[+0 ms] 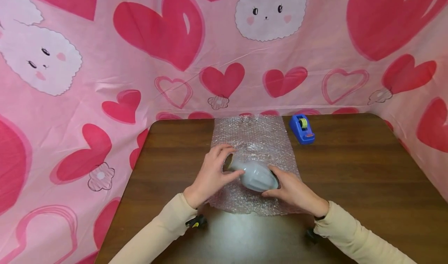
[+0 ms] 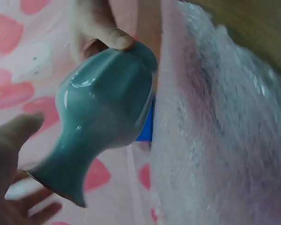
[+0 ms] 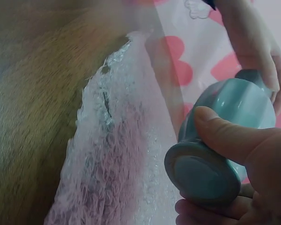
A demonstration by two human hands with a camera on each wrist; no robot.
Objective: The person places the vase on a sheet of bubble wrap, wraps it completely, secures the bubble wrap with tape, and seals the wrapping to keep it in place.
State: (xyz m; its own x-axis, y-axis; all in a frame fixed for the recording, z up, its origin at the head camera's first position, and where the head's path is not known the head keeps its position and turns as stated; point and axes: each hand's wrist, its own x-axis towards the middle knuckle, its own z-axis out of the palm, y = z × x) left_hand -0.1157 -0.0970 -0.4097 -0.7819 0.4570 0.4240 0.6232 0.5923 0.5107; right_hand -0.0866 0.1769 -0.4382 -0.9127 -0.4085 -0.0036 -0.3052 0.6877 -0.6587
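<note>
A glossy pale blue-green vase point(image 1: 258, 177) lies tilted on its side in the air above a sheet of bubble wrap point(image 1: 250, 135). My right hand point(image 1: 295, 188) grips it near the foot, with the thumb point(image 3: 220, 131) along the body and the fingers underneath. The round base point(image 3: 201, 176) faces the right wrist camera. Around the flared mouth point(image 2: 56, 190), my left hand point(image 1: 211, 172) is spread wide. Its thumb stands apart from the neck in the left wrist view, and its fingers are partly hidden behind the rim.
On the brown wooden table point(image 1: 350, 170), a blue tape dispenser point(image 1: 302, 130) stands right of the bubble wrap's far end. A pink cloth point(image 1: 224, 50) printed with hearts and animal faces hangs behind the table and along its sides.
</note>
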